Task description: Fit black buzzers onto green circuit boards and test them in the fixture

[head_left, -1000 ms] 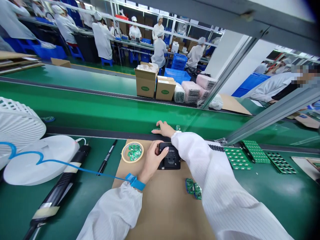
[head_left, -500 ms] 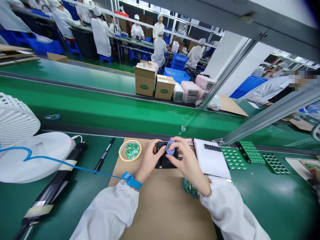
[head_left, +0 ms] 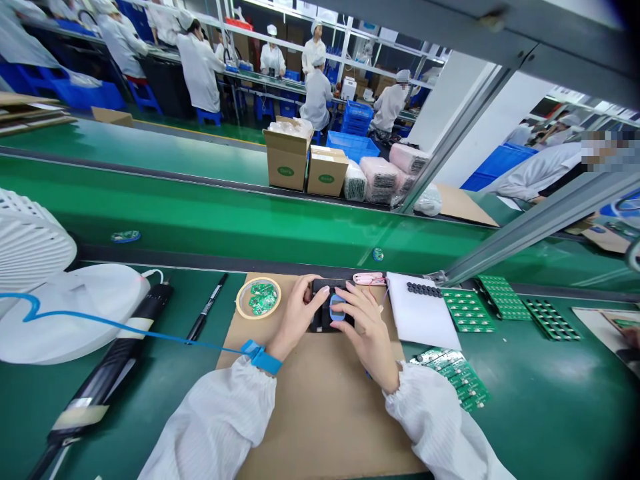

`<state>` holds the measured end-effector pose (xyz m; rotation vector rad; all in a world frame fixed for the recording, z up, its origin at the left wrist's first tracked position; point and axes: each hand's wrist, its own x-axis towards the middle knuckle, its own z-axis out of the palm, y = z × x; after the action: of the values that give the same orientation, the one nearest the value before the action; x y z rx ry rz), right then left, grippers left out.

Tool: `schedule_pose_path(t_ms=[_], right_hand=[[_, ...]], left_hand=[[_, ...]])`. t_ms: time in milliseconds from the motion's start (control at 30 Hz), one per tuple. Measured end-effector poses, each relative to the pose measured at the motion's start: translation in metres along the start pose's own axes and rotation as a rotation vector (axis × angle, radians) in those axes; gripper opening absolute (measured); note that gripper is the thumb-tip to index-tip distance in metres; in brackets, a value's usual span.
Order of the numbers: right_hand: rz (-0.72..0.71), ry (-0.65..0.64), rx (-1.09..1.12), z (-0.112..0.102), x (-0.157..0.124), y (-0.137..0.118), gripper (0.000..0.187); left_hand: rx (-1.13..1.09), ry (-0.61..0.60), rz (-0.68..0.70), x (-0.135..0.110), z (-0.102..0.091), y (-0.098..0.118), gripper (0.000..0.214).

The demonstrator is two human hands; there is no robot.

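The left hand [head_left: 297,317] steadied the black plastic fixture [head_left: 316,327] at its edge while the right hand [head_left: 367,333] lay close beside the rounded blue part [head_left: 337,308] seated squarely in it, on the brown cardboard sheet [head_left: 320,427], neither grip plainly clamped.

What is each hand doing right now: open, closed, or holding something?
Left hand: open, fingertips resting on the black rectangular fixture.
Right hand: fingers on the blue oval piece on the fixture; grip cannot be told.
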<state>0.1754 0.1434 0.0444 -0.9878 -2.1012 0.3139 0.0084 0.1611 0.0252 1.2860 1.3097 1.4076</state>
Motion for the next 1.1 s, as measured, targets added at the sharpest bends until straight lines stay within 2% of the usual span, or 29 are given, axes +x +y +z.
schedule_pose_path(t_ms=[100,233,433,667,867,1100], right_hand=[[0.04,0.004,0.019,0.0007,0.0007,0.0011,0.02],[0.016,-0.033,-0.019,-0.0002,-0.0021,0.0041,0.022],[-0.028,0.041,-0.021,0.0028,-0.003,0.0067,0.021],[0.118,0.052,0.063,0.0079,0.0005,0.0099,0.065],[0.182,0.023,0.089,0.0059,0.0007,0.0096,0.078],[0.18,0.029,0.114,0.0047,0.0015,0.0094,0.079]], left_hand=[[0.0,0.002,-0.001,0.0,0.0,-0.0005,0.022],[-0.003,-0.007,-0.01,-0.0003,-0.0005,-0.0003,0.022],[-0.02,-0.006,-0.028,0.0005,-0.0001,0.0015,0.023],[-0.048,-0.033,-0.079,0.0051,-0.001,-0.003,0.028],[-0.063,-0.041,-0.103,0.0072,0.0,-0.0006,0.031],[-0.059,-0.018,-0.105,0.0063,0.0029,0.0064,0.028]])
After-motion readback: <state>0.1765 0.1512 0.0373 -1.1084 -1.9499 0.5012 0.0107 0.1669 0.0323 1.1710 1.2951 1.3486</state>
